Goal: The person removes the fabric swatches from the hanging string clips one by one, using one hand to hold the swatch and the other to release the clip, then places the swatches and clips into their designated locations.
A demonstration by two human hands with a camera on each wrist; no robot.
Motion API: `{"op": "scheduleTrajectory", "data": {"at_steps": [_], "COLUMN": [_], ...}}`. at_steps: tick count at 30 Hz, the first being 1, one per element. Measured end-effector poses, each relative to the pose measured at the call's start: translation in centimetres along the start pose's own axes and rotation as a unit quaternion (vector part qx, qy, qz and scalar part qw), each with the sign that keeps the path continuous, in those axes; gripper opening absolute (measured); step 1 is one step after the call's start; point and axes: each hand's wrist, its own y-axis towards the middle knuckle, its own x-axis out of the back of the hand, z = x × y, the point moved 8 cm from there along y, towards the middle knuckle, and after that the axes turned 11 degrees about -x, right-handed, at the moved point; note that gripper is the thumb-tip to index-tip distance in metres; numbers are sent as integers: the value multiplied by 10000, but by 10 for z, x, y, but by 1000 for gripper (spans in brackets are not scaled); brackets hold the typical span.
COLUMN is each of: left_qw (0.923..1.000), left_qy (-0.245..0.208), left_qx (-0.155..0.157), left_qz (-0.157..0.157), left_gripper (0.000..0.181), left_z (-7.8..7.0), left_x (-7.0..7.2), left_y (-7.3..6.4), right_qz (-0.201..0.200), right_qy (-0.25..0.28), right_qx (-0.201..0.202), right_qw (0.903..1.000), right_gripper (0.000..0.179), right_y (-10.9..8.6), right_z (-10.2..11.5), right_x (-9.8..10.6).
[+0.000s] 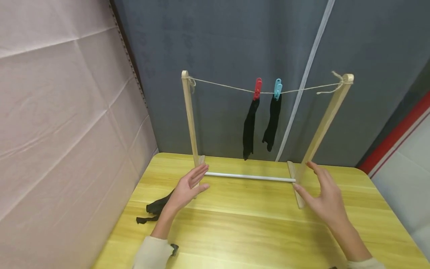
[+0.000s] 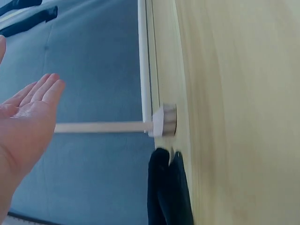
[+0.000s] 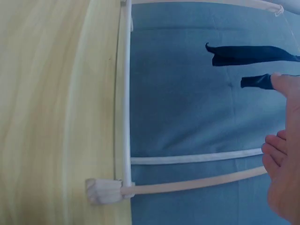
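Observation:
A small wooden clothesline frame (image 1: 192, 123) stands on the table, with a string (image 1: 225, 86) tied between its two posts. From the string hang two narrow black sock-like cloths (image 1: 249, 129), one under a red clothespin (image 1: 258, 89), the other under a blue clothespin (image 1: 277, 89). My left hand (image 1: 185, 188) is held near the base of the left post, fingers straight and holding nothing. Near the right post's base is my right hand (image 1: 327, 200), fingers and thumb spread, also holding nothing. Another black cloth (image 1: 159, 206) lies on the table, partly behind my left hand.
A white rod (image 1: 250, 176) joins the two wooden feet low down. The yellow wood-grain table (image 1: 242, 231) ends at a grey curtain (image 1: 221, 41) behind the frame. Pale cloth (image 1: 67, 130) hangs along the left side. A red-edged white panel (image 1: 403, 149) is at right.

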Motion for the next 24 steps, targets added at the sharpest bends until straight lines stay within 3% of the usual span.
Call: {"op": "scheduleTrajectory", "data": {"at_steps": [7,14,19,24], "left_qw": [9992,9962,9991,9993], "left_qy": [-219,-696,-172,221], "left_qx": [330,506,284,171], "left_qz": [-17,153,247,240], "left_gripper": [59,58,62,66], "left_z": [14,21,18,17], "left_x": [-25,-59,-74,-85], "left_y": [8,21,37,56], "right_qz": [269,226,-191,-651], "right_qy": [293,565,537,554], "right_qx": [144,803,1061,1207], "right_qw": [9991,9949,9927,9890], "right_gripper": [102,107,94,95], "right_y": [11,23,38,54], "right_z": [22,58,79,99], "right_x": [-11,-16,-10,-2]}}
